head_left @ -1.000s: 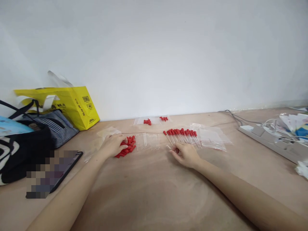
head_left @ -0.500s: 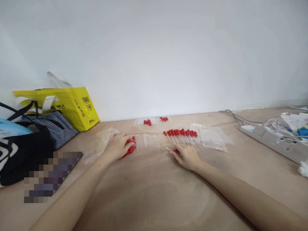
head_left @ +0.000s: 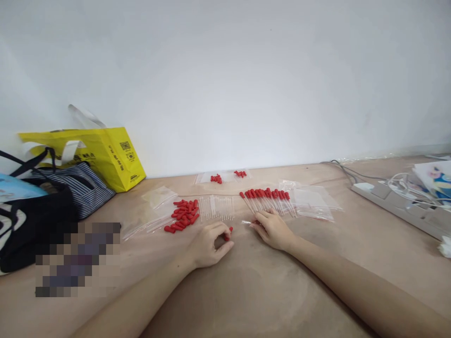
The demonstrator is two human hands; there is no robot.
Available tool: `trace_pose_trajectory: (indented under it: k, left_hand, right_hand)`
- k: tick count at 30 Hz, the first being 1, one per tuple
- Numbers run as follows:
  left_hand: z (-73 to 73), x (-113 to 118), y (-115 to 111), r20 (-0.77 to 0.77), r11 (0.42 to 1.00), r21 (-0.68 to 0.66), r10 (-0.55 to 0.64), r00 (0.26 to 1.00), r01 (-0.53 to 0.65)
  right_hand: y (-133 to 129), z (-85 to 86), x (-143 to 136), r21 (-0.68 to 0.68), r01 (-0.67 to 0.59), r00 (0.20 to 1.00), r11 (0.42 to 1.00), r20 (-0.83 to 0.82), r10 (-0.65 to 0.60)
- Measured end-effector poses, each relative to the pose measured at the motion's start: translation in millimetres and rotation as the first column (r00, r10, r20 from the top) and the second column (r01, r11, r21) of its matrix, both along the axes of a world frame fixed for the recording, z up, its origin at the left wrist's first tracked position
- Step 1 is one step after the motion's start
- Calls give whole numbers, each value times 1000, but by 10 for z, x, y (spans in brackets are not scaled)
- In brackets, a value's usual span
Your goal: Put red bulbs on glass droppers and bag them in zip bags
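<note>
My left hand is low over the table with a red rubber bulb at its curled fingers. Between the fingertips of my right hand is a clear glass dropper tube, its end pointing left. Behind my left hand lies a pile of loose red bulbs. Next to that pile, a row of bare glass tubes rests side by side. Just beyond my right hand is a row of droppers with red bulbs fitted; my fingers cover some of their lower ends.
Clear zip bags lie at right, with more plastic bags at left. A bag with red bulbs and tubes is near the wall. A yellow bag and a striped pouch stand left; a power strip lies right.
My left hand has moved right and nearer from the loose bulbs, bringing one red bulb towards my right hand. My right hand stays nearly in place with the tube.
</note>
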State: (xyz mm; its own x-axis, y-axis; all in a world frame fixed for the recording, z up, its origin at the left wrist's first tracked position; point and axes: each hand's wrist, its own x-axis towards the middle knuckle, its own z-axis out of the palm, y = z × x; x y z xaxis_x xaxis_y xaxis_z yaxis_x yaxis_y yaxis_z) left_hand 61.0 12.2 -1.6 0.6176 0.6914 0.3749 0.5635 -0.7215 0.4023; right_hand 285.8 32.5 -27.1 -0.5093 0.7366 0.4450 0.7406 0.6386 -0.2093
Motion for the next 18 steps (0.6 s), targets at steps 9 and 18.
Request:
trace_pose_trajectory:
  k: [9, 18]
  left_hand:
    - [-70, 48, 26, 54, 986, 54, 156, 986, -159]
    - [-120, 52, 48, 19, 974, 44, 221, 975, -221]
  right_hand:
    - [-8, -4, -23, -52, -85, 993, 995, -90, 80]
    - [-20, -42, -62, 23, -143, 979, 989, -144, 145]
